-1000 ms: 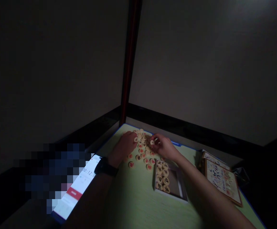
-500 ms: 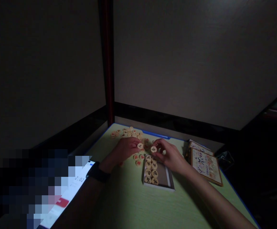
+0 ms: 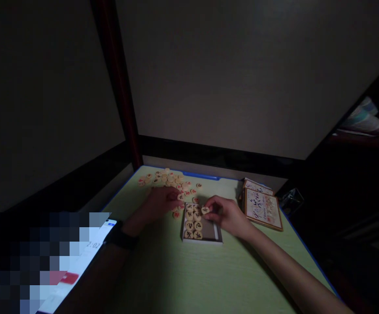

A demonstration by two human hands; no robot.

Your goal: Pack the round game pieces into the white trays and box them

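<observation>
My left hand (image 3: 159,203) pinches a round wooden Chinese chess piece (image 3: 180,197) with a black character, just beyond the far left corner of a small open box (image 3: 209,230). Over the box's far right part, my right hand (image 3: 226,213) grips another black-marked chess piece (image 3: 205,210) between thumb and fingers. Inside the box, several black-marked pieces (image 3: 197,226) lie face up in two columns along the left side. The brown bottom shows on the right. Whether the right piece touches the box floor, I cannot tell.
Loose pieces (image 3: 165,178), many red-marked, are scattered at the far left of the green table (image 3: 189,279). Decorated box covers (image 3: 264,209) lie at the right edge. A lit phone (image 3: 78,266) is at the left. Walls (image 3: 215,78) stand behind.
My right hand has brought its piece nearer to me, from beyond the box to over it. My left hand keeps its piece near the far left corner. The camera view has shifted.
</observation>
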